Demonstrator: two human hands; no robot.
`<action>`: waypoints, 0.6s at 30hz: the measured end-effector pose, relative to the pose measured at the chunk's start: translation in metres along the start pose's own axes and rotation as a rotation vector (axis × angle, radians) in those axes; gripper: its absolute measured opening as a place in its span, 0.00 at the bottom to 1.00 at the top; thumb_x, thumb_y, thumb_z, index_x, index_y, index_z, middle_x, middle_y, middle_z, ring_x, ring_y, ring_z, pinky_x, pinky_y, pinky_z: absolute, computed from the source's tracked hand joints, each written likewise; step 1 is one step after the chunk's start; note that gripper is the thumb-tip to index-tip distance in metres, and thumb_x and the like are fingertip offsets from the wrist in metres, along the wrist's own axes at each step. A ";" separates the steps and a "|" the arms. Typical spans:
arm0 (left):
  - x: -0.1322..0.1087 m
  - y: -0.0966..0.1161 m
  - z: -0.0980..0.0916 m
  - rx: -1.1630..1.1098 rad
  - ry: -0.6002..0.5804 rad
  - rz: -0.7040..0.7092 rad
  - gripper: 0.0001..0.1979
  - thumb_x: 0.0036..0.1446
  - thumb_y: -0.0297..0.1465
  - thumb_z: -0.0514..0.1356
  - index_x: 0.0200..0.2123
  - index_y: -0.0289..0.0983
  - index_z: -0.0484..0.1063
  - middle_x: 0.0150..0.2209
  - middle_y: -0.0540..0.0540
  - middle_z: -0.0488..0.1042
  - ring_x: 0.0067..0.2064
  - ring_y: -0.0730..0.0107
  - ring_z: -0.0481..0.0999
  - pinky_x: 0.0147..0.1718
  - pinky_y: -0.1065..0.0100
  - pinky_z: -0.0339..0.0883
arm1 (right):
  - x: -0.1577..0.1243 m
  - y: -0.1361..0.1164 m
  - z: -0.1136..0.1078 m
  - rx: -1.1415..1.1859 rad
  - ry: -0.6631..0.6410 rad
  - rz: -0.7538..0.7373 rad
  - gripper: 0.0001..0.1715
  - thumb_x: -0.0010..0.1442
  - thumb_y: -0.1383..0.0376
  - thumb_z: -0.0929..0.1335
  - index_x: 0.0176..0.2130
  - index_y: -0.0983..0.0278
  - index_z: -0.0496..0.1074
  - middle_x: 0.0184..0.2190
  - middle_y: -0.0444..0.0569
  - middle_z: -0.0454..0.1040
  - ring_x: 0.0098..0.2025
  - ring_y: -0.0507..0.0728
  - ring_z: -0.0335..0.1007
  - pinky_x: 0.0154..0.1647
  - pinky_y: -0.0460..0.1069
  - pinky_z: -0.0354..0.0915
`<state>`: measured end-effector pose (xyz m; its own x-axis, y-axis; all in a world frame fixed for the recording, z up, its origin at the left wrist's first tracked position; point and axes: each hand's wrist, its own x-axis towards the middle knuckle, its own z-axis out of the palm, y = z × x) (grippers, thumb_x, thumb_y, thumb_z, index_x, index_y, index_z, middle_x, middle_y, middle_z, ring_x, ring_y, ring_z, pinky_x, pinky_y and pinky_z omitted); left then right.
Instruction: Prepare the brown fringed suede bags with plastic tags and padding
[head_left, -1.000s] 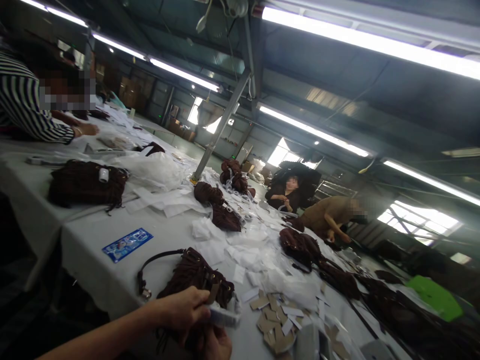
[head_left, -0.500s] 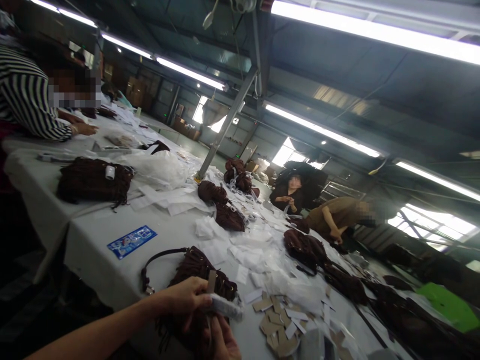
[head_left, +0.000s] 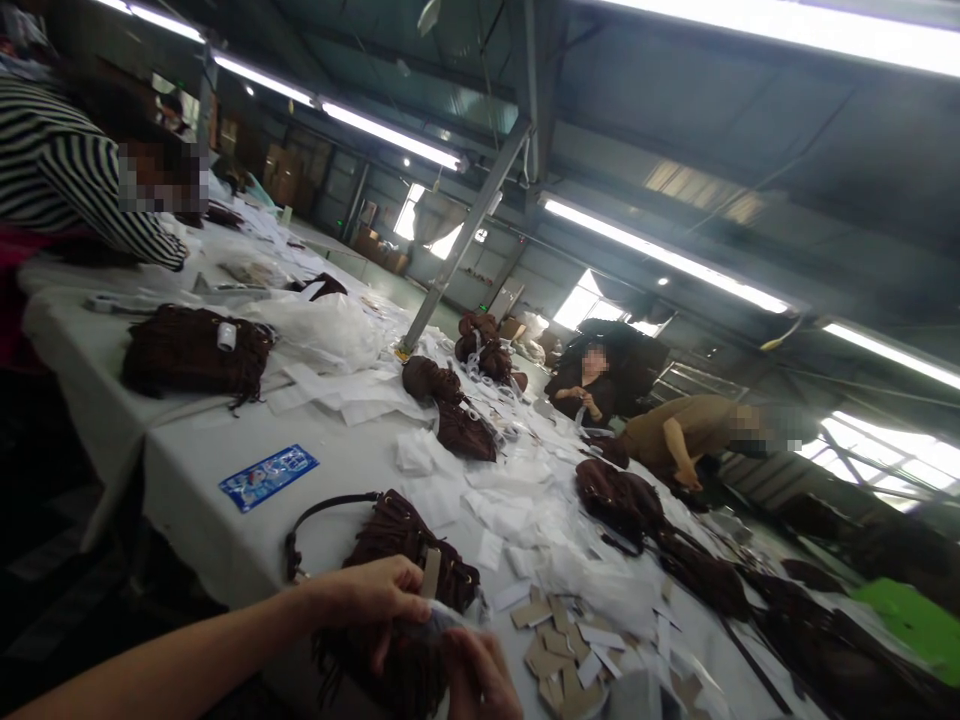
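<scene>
A dark brown fringed handbag with metal eyelets and a looped handle lies at the table's near edge. Over it, my left hand is closed, pinching a small grey-brown card strip that stands up past the fingertips. A thin white wrapping strip runs from my left thumb to my right hand. The right fingers are curled at the strip's end and blurred by motion. What lies under the wrapping is hidden by my hands.
Loose card pieces lie to the right, with white paper sheets beyond. A blue printed packet is at the left. Several brown bags lie along the table, including one with a white roll on it. Co-workers lean over the tables.
My right hand has moved to the right, and the white wrapping stretches between the hands instead of sticking out past them. My left hand keeps its pinch. The view has shifted slightly.
</scene>
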<state>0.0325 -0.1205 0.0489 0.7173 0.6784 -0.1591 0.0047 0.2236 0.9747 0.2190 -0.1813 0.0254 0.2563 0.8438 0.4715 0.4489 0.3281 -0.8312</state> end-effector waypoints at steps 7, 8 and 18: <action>-0.009 0.005 0.009 0.303 0.108 0.148 0.05 0.48 0.33 0.59 0.24 0.38 0.70 0.21 0.53 0.67 0.22 0.74 0.64 0.18 0.75 0.54 | 0.009 0.004 0.009 0.006 -0.113 -0.032 0.12 0.52 0.54 0.70 0.27 0.58 0.80 0.29 0.48 0.78 0.32 0.58 0.73 0.35 0.48 0.68; -0.010 0.005 0.010 0.297 0.108 0.143 0.05 0.47 0.33 0.59 0.23 0.38 0.69 0.21 0.53 0.67 0.22 0.74 0.64 0.18 0.75 0.53 | 0.008 0.007 0.010 0.040 -0.143 0.030 0.13 0.51 0.54 0.71 0.27 0.60 0.79 0.26 0.47 0.78 0.30 0.57 0.73 0.32 0.47 0.68; 0.011 -0.006 0.026 -0.080 0.159 0.063 0.09 0.47 0.35 0.57 0.21 0.35 0.65 0.17 0.54 0.66 0.13 0.78 0.63 0.10 0.78 0.54 | 0.013 0.027 0.010 -0.093 -0.040 0.034 0.21 0.58 0.51 0.67 0.42 0.64 0.74 0.33 0.50 0.79 0.32 0.57 0.76 0.33 0.48 0.72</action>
<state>0.0587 -0.1330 0.0454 0.5955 0.7932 -0.1274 -0.0965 0.2281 0.9689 0.2257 -0.1576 0.0064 0.2392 0.8706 0.4298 0.5189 0.2596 -0.8145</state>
